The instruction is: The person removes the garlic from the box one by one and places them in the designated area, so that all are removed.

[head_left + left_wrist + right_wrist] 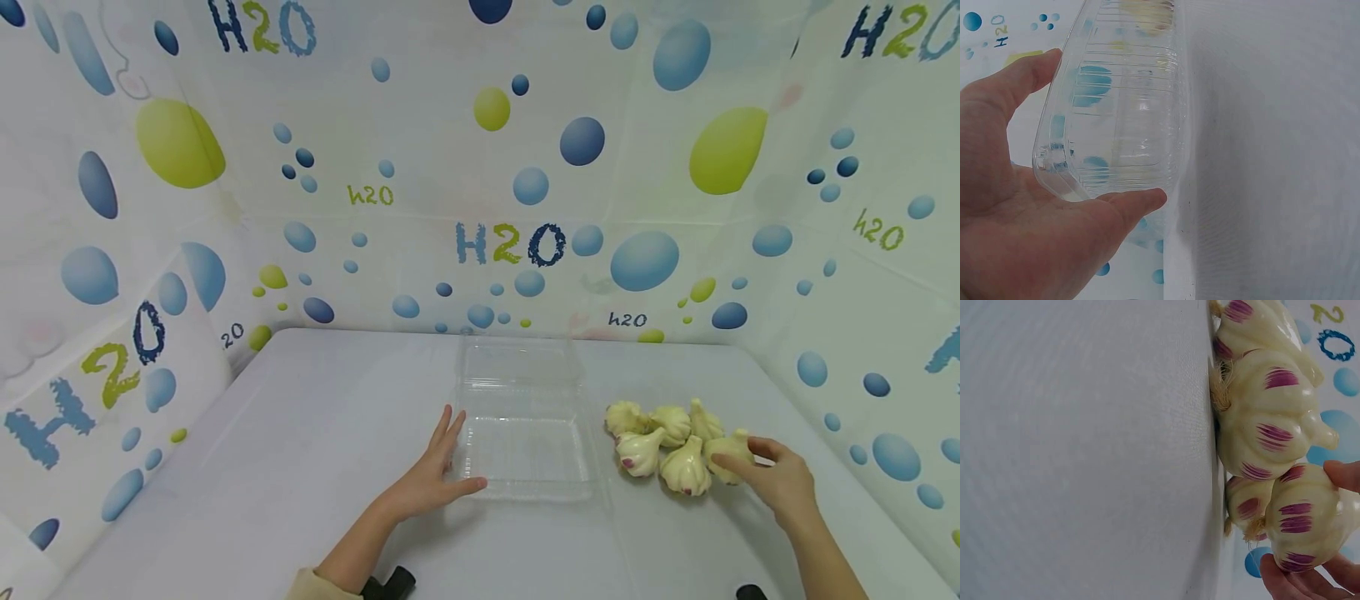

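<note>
A clear plastic clamshell container (525, 417) lies open on the grey table, its lid towards the back wall. My left hand (459, 457) rests against the container's near left corner, with straight fingers along its left side. The thumb (1138, 206) lies along the front edge of the container (1122, 112). To the right of the container sits a heap of several garlic bulbs (663, 433), cream with purple streaks. My right hand (738, 458) pinches the rightmost garlic bulb (726, 450) between thumb and fingers. In the right wrist view this held bulb (1310, 519) touches its neighbours (1266, 425).
The grey table (300, 433) is walled on three sides by a white curtain (510, 167) printed with blue and green bubbles. Two dark objects (393, 582) show at the table's near edge. Bare tabletop lies left of the container.
</note>
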Motion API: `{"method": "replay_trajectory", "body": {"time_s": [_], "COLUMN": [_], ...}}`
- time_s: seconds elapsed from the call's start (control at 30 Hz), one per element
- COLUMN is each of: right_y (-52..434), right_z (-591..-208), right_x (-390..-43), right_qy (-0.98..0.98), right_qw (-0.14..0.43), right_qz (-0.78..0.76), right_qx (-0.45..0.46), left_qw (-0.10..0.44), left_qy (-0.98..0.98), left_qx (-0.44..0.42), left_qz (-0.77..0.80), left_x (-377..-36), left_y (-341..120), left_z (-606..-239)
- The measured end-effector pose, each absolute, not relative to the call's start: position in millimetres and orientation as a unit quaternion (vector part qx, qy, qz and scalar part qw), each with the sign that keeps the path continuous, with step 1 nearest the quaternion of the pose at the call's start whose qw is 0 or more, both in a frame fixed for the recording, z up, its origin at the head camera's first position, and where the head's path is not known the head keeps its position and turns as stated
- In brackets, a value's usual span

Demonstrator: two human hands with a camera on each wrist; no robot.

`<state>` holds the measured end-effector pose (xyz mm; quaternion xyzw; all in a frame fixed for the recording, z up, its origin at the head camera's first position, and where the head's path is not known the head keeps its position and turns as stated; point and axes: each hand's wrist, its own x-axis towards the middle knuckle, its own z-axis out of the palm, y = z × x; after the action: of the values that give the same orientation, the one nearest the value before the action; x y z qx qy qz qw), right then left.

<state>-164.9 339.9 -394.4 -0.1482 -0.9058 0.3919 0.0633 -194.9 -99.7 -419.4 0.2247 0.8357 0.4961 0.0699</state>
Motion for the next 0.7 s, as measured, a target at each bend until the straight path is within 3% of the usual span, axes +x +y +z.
{"method": "replay_trajectory", "body": {"time_s": [0.37, 0.7], "right_y": [342.0, 341.9], "right_z": [-397.5, -401.7], "right_x": [-166.3, -171.0], "right_qy": [-0.920, -0.935], "right_qw": [0.009, 0.005], "right_qz": [0.374, 0.341], "right_qx": [-0.119, -0.096], "left_qw": [0.068, 0.068], "left_qy": [0.837, 0.836], "left_qx": [0.227, 0.230], "left_qz": [0.493, 0.494], "left_x": [-196.2, -196.1], "left_y": [-100.9, -101.0], "left_z": [-421.6, -421.8]}}
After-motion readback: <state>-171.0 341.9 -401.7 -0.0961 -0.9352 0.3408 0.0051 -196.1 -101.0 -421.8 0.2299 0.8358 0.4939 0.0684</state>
